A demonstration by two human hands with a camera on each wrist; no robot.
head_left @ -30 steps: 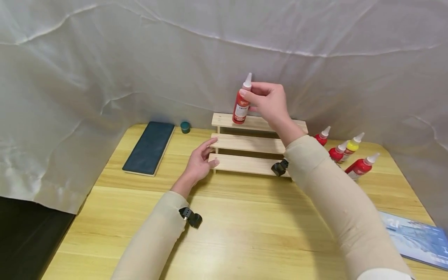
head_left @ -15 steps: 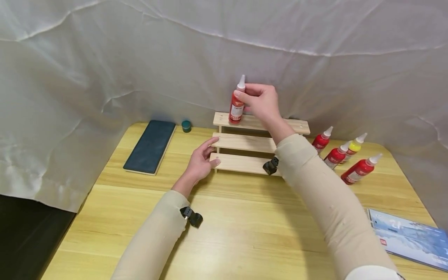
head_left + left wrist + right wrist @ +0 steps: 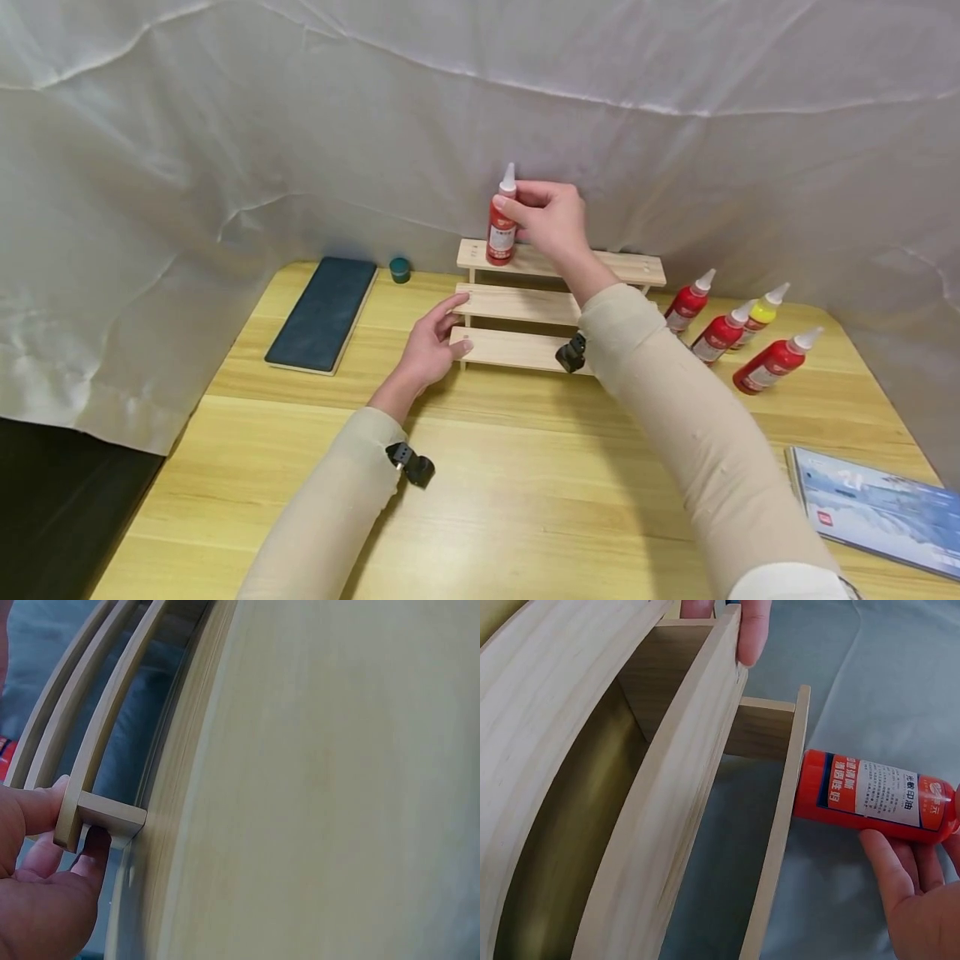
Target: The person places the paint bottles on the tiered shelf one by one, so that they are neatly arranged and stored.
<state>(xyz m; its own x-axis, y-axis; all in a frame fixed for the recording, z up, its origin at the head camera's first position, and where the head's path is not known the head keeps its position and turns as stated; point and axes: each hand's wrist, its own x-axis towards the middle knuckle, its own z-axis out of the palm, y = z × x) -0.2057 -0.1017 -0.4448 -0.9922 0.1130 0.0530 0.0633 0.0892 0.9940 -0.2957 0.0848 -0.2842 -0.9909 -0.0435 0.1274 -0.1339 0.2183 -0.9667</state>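
Note:
Between thumb and fingers, my right hand pinches a red bottle with a white pointed nozzle near its neck. The bottle stands upright at the left end of the top step of a three-tier wooden rack. In the right wrist view the base of the red bottle meets the top board. My left hand grips the rack's left end, thumb on the lowest step and fingers by the middle one. In the left wrist view the left hand has its thumb and fingers around the rack's end.
Right of the rack stand red bottles and a yellow bottle with white nozzles. A blue-and-white booklet lies at the right. At the left are a dark flat board and a small green jar. Grey cloth hangs behind.
My right hand has moved left and slightly down with the red bottle, from over the top step to its left end. The left hand has kept its place on the rack.

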